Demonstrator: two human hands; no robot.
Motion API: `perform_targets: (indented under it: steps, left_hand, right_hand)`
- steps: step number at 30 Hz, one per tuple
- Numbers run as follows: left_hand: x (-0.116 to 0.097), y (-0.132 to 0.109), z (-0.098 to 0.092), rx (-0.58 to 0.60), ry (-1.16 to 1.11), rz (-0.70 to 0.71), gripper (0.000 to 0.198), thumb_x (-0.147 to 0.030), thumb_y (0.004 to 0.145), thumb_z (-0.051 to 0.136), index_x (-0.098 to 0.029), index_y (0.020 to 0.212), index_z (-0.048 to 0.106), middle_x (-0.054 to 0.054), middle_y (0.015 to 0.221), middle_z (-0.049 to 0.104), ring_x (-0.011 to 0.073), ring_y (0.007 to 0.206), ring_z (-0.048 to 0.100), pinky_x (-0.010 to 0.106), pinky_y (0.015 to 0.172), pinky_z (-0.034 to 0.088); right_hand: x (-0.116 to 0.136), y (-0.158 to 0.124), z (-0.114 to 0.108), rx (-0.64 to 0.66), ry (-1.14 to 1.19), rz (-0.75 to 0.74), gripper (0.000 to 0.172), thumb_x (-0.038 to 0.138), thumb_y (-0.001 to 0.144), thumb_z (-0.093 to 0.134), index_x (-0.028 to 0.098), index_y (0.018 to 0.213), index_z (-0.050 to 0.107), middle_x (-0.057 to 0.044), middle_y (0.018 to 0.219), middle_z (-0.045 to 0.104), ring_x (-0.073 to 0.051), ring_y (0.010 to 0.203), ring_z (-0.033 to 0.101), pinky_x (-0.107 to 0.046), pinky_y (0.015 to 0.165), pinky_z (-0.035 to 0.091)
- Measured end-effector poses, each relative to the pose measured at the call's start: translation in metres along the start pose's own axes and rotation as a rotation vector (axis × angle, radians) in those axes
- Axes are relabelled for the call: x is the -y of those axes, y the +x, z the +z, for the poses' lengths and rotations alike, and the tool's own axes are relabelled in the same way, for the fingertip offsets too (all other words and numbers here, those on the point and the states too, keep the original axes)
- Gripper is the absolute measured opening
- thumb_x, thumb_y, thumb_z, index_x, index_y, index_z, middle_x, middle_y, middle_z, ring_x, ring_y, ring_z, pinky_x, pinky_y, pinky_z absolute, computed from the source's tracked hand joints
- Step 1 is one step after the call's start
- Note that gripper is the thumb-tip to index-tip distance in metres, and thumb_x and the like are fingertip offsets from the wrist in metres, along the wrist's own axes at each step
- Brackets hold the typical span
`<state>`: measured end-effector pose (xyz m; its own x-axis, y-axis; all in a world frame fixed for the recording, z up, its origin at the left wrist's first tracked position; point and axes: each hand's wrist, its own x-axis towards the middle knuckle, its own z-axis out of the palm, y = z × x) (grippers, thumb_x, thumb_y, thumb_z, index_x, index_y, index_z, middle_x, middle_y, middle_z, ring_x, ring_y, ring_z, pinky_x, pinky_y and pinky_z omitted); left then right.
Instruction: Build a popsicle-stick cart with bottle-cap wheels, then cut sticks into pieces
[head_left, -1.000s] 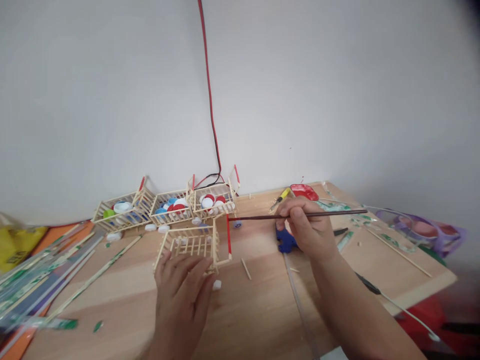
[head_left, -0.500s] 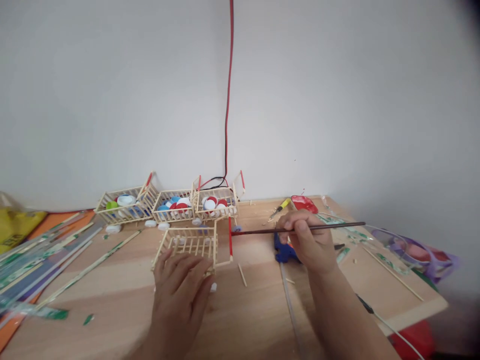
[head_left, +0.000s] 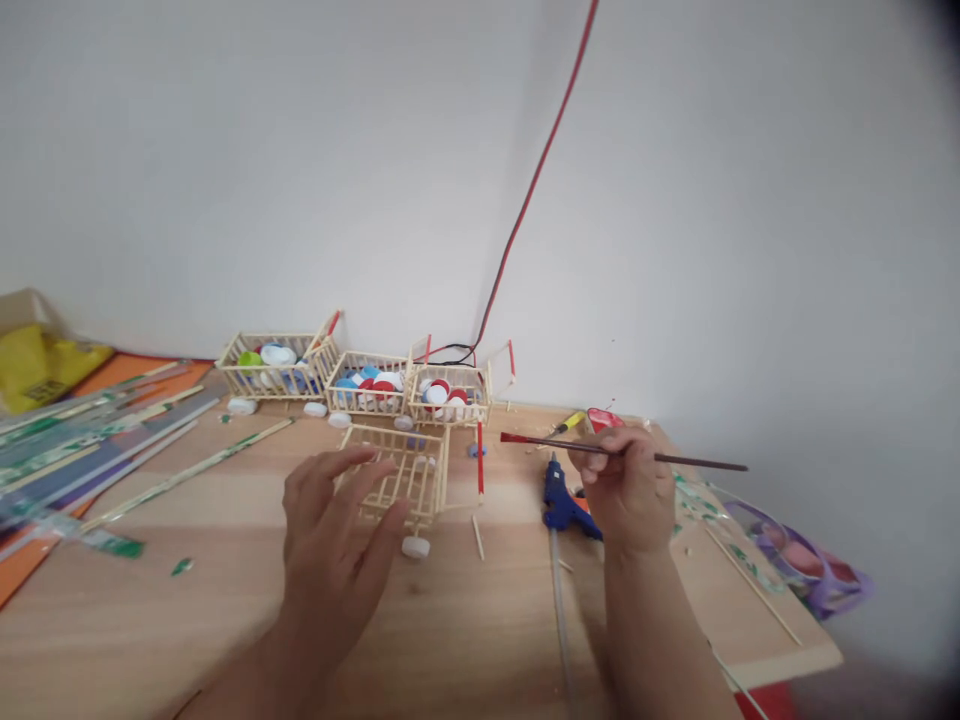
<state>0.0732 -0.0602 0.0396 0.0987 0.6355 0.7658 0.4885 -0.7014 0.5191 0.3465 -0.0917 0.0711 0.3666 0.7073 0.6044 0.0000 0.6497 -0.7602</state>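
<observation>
A small cart of thin wooden sticks (head_left: 397, 470) stands on the wooden table, with white round wheels and a red-painted handle bar (head_left: 481, 458) on its right. My left hand (head_left: 337, 530) is over the cart's near left side, fingers spread and curved; whether a fingertip touches the sticks I cannot tell. My right hand (head_left: 630, 485) pinches a thin paintbrush (head_left: 701, 461), held level. Its red-tipped bristles point left and are apart from the handle bar. A blue glue gun (head_left: 556, 497) lies beside my right hand.
Three similar carts (head_left: 281, 365) filled with bottle caps line the wall. Wrapped sticks (head_left: 97, 440) lie at left. A yellow cutter (head_left: 570, 423), a red paint holder (head_left: 602, 418) and purple-framed goggles (head_left: 814, 570) are at right. A red-black cable (head_left: 525, 210) hangs down the wall.
My left hand has lifted off the cart's side and opened. The brush tip has come away from the red handle bar, to the right. The camera view has tilted.
</observation>
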Motion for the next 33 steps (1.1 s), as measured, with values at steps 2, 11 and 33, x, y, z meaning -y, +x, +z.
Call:
perform_targets:
  steps: [2, 11, 33]
  left_hand:
    - [0.000, 0.002, -0.002, -0.047, -0.061, -0.128, 0.027, -0.020, 0.085, 0.061, -0.025, 0.112, 0.058, 0.008, 0.116, 0.057, 0.0244, 0.113, 0.052, 0.045, 0.100, 0.040]
    - [0.009, 0.015, 0.000, -0.159, -0.530, -1.005, 0.033, -0.046, 0.080, 0.064, -0.024, 0.104, 0.062, 0.001, 0.099, 0.065, 0.0195, 0.092, 0.061, 0.034, 0.084, 0.049]
    - [0.016, 0.017, 0.006, -0.181, -0.694, -1.071, 0.032, -0.039, 0.071, 0.073, -0.020, 0.094, 0.063, 0.001, 0.095, 0.065, 0.0176, 0.087, 0.062, 0.031, 0.077, 0.052]
  right_hand:
    - [-0.001, 0.001, 0.001, -0.011, -0.005, 0.000, 0.025, 0.041, 0.093, 0.055, 0.021, 0.079, 0.062, 0.004, 0.058, 0.052, -0.009, 0.049, 0.048, -0.024, 0.050, 0.040]
    - [0.003, 0.002, 0.017, 0.033, -0.060, 0.015, 0.030, 0.043, 0.093, 0.055, 0.021, 0.073, 0.054, 0.006, 0.051, 0.042, -0.008, 0.043, 0.039, -0.022, 0.044, 0.033]
    - [0.034, 0.016, 0.028, 0.229, -0.234, -0.005, 0.030, 0.043, 0.094, 0.053, 0.021, 0.075, 0.056, 0.005, 0.050, 0.044, -0.010, 0.045, 0.043, -0.026, 0.048, 0.035]
